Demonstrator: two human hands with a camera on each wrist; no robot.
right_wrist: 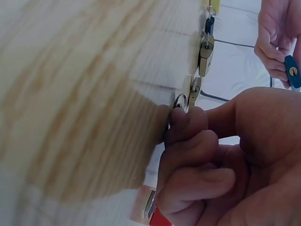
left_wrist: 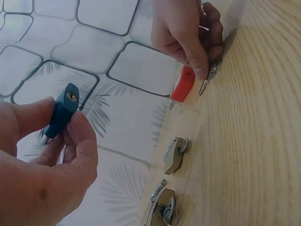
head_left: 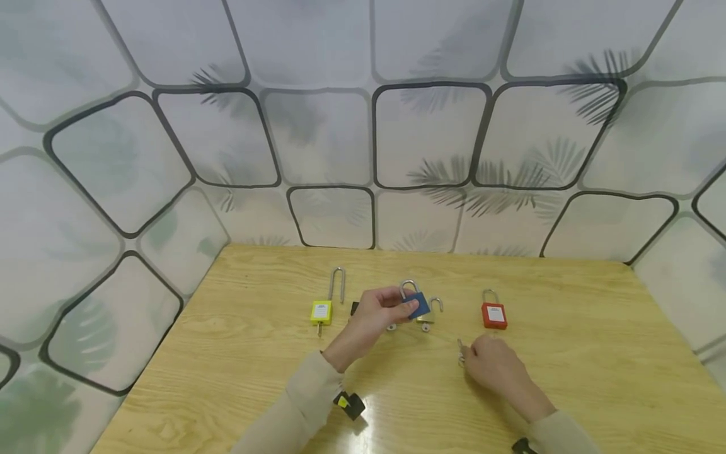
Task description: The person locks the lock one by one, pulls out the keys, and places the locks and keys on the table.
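Observation:
My left hand point(head_left: 371, 318) holds a blue padlock point(head_left: 420, 304) above the table, pinched between thumb and fingers. Its shackle points up and away, and the keyhole point(left_wrist: 71, 96) faces the left wrist camera. Low over the wood, my right hand point(head_left: 499, 366) pinches a small bunch of keys point(left_wrist: 211, 70) on a ring; its other fingers are curled. Just beyond that hand lies a red padlock point(head_left: 495, 316) with a white label. A brass padlock point(head_left: 426, 318), its shackle raised and a key at its base, lies behind the blue one.
On the left lies a yellow padlock point(head_left: 321, 311) with a long shackle and a key. Another brass padlock point(left_wrist: 160, 209) and a black item point(head_left: 354, 308) are partly hidden by my left hand. The wooden table point(head_left: 238, 353) meets patterned fabric walls point(head_left: 329, 139) behind and at both sides.

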